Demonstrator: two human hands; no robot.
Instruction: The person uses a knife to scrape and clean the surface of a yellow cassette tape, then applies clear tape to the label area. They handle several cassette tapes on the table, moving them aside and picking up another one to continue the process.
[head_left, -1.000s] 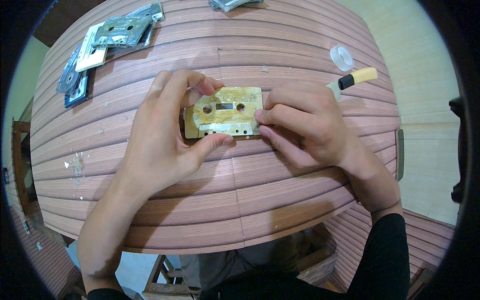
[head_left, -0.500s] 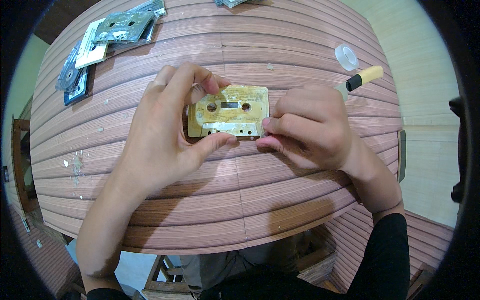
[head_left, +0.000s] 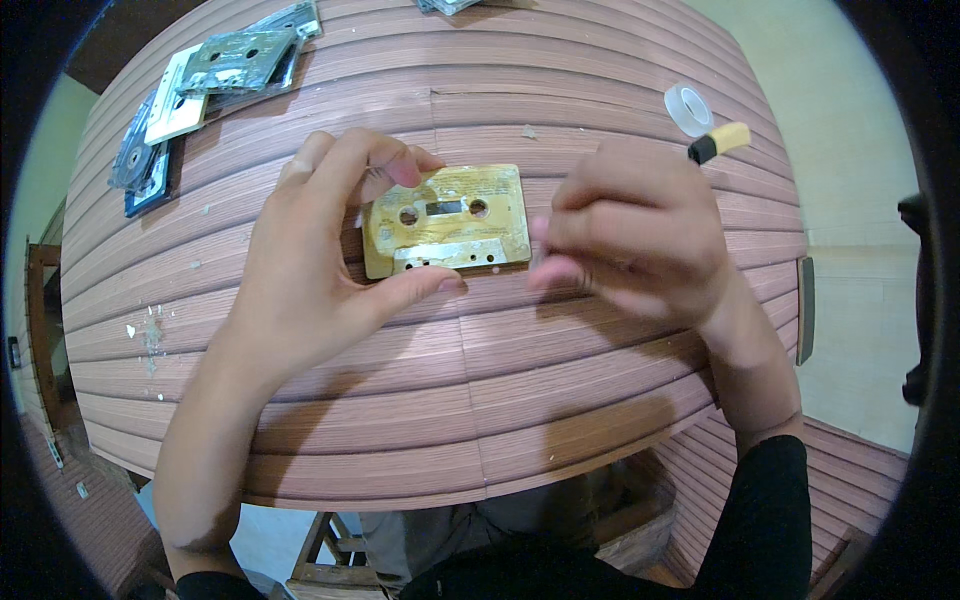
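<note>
1. The right hand (head_left: pixel 640 235) is what has changed: a second ago its fingertips were against the right edge of the yellowed cassette (head_left: pixel 450 235), and now there is a narrow gap between them.

2. That hand is smeared with motion, so it was moving as I looked. Its fingers are curled in and its thumb sits close beneath the forefinger; from where I stand, I can't tell whether a sliver of something is pinched there or the tips are bare.

3. The left hand (head_left: pixel 310 240) has kept its place. Its fingers reach over the far left corner and its thumb lies along the near edge, so the cassette is grasped between them.

4. The cassette is flat on the wood-patterned table (head_left: pixel 360 440), in front of the person, label side up, both reel holes showing. It lies slightly askew now, its right end a little farther from the person than its left.

5. For the work in hand, I take this to mean that the left hand alone steadies the piece, and that the lower right corner, where the right fingers were busy, is uncovered.

6. The knife (head_left: pixel 732 138) shows only its yellow and black handle; half a second ago some blade was visible too, and the right hand now covers it.

7. The clear tape roll (head_left: pixel 674 112) beside that handle and the heap of cassettes (head_left: pixel 235 62) at the far left are undisturbed.
</note>
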